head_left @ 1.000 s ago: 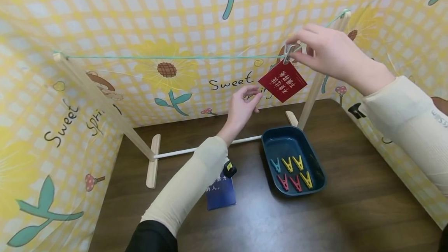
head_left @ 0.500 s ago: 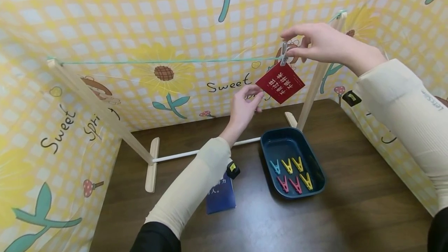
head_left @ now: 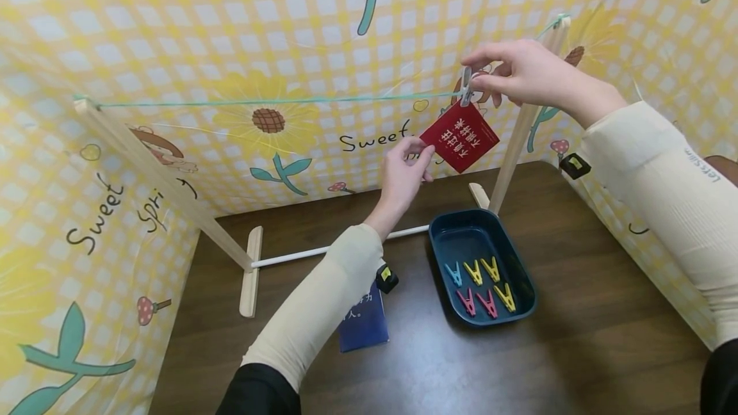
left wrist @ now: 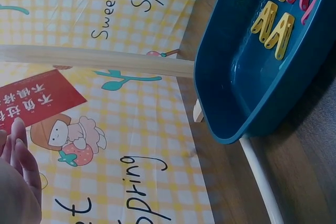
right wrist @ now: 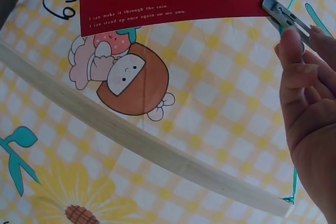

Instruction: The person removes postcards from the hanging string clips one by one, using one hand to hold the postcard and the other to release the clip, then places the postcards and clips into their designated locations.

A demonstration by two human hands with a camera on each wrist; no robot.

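A square red card (head_left: 460,138) with white characters hangs cornerwise just under a green string (head_left: 277,101). At its top corner is a grey clothespin (head_left: 466,86), also on the string. My right hand (head_left: 521,75) pinches the clothespin's upper end between thumb and fingers; the right wrist view shows the clothespin (right wrist: 283,15) biting the card's corner. My left hand (head_left: 401,175) pinches the card's left corner between thumb and forefinger. Only part of that card (left wrist: 39,98) shows in the left wrist view, above the fingertips.
Wooden posts (head_left: 167,181) hold the string, with a white rod (head_left: 294,256) between their feet. A dark blue tray (head_left: 441,274) at the right holds several blue, yellow and pink clothespins (head_left: 473,272). A blue card (head_left: 364,325) lies partly under my left forearm. Patterned cloth surrounds the table.
My left fingers have closed in on the red card's left corner. The clothespin in my right hand has turned more upright, and the whole head view has shifted slightly.
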